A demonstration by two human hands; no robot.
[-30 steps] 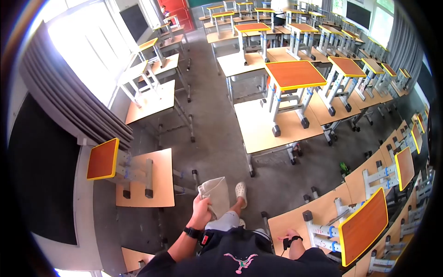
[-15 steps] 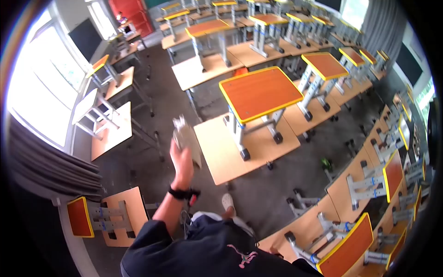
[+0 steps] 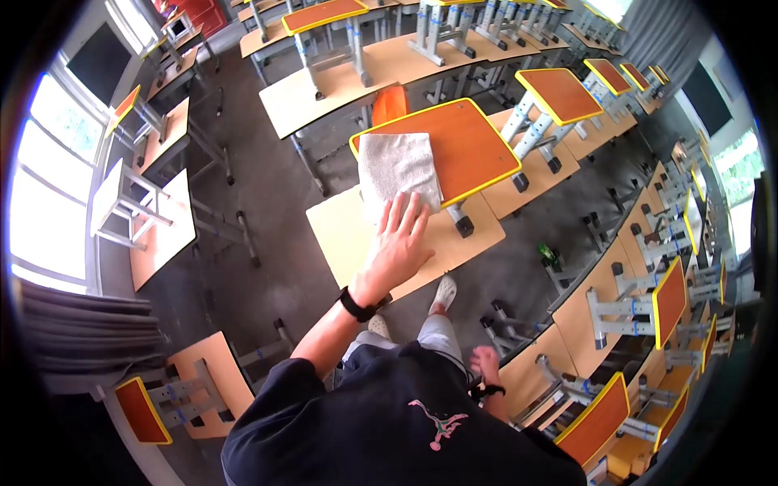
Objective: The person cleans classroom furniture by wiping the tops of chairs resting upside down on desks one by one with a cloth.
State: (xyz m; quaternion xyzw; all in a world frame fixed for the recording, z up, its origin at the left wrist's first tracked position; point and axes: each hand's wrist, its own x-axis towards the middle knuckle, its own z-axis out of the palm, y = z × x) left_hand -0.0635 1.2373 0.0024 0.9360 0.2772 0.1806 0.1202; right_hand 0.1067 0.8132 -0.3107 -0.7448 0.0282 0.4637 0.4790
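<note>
Head view: pale cloth [image 3: 395, 166] lies folded over the near left part of an upturned-looking stool's orange seat [image 3: 470, 150], its lower part reaching past the seat's yellow rim. The stool stands on a desk [image 3: 348, 235]. Left hand [image 3: 397, 253]: fingers released and extended, tips on the cloth's near end, palm down, not closed round it. Right hand [image 3: 486, 364]: held low near the body, apart from the cloth; fingers appear bent, but whether clenched or loose cannot be told. Handling, judged by look: cloth light, soft, limp, not fragile; layers probably slide apart if pushed from one edge only. Dampness not determinable. Seat looks smooth, so the cloth may slip readily. Best contact: flat fingers spread over the folded middle; for lifting, pinch all layers at the near end, thumb beneath.
</note>
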